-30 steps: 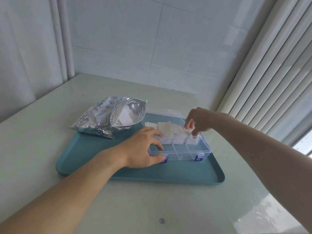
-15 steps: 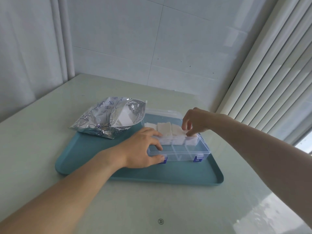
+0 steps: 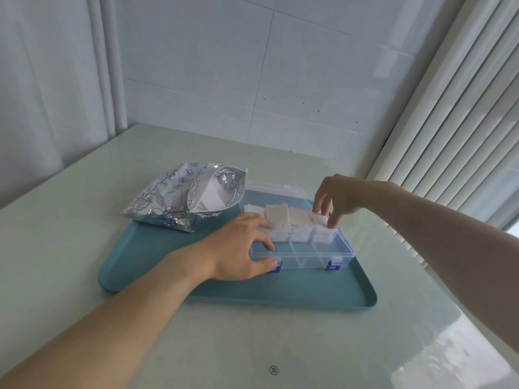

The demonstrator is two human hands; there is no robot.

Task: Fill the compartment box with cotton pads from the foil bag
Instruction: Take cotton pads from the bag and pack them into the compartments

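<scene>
The clear compartment box [image 3: 306, 248] sits on the right half of a teal tray [image 3: 252, 293], its long side running left to right and its lid [image 3: 269, 189] folded open behind it toward the far side. Two blue latches [image 3: 332, 265] show on its near wall. The far row of compartments is packed with white cotton pads [image 3: 283, 217] that rise above the rim; the near row shows only bare clear plastic and its dividers.

The right hand [image 3: 337, 200] reaches in from the right and hovers over the far right compartment, its fingers curled downward and their tips pinching the top edge of the rightmost pad there. The left hand [image 3: 241, 248] comes from the near left and grips the left end of the box, fingers curled over the top rim and the thumb against the near wall beside the left latch.

To the left of the box, the foil bag [image 3: 174, 203] lies on the far left corner of the tray, partly hanging over the edge onto the table [image 3: 84, 234]. Its mouth faces right toward the box and gapes open, with more white pads [image 3: 210, 196] visible inside. The bag and the box are near each other, whether touching I cannot tell.

The pale glossy table runs to a tiled wall [image 3: 252, 80] at the far side. A curtain [image 3: 42, 94] hangs at the left and vertical blinds [image 3: 449, 122] on the right.
</scene>
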